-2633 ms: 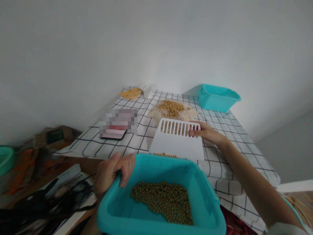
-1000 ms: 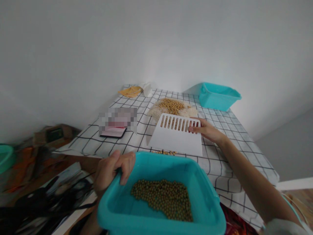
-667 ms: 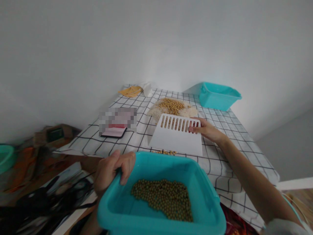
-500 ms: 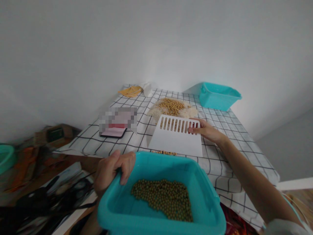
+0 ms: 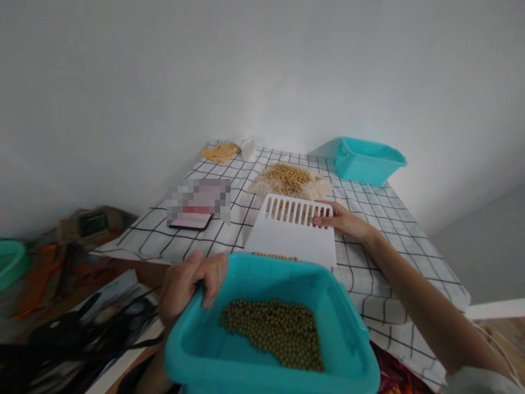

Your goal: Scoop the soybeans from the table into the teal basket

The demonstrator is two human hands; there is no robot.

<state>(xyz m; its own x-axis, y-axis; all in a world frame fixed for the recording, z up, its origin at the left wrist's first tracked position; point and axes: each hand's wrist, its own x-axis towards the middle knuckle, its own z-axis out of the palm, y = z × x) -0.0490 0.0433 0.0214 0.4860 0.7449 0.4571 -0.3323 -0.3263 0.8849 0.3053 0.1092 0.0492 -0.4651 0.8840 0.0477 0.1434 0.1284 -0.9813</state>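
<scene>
My left hand (image 5: 192,284) grips the left rim of a turquoise plastic bin (image 5: 348,334), its fingers hooked over the edge. Round tan beans (image 5: 279,331) cover part of the bin's floor. My right hand (image 5: 336,219) pinches the right end of a white slotted plastic board (image 5: 293,241), which slopes down toward the bin's far rim. A row of beans (image 5: 274,256) shows between the board's near edge and the bin. Beyond the board, more beans (image 5: 289,176) lie heaped on a pile of pale grains (image 5: 320,189).
A second turquoise bin (image 5: 371,164) stands at the back right of the checked cloth (image 5: 233,216). At left on it lies a phone (image 5: 191,220), partly blurred; farther back are a yellow packet (image 5: 220,152) and crumpled white plastic (image 5: 247,149). Clutter fills the lower left.
My right hand has drawn the white board slightly toward me and to the left, its near edge closer to the bin. My left hand and the bin have stayed nearly still.
</scene>
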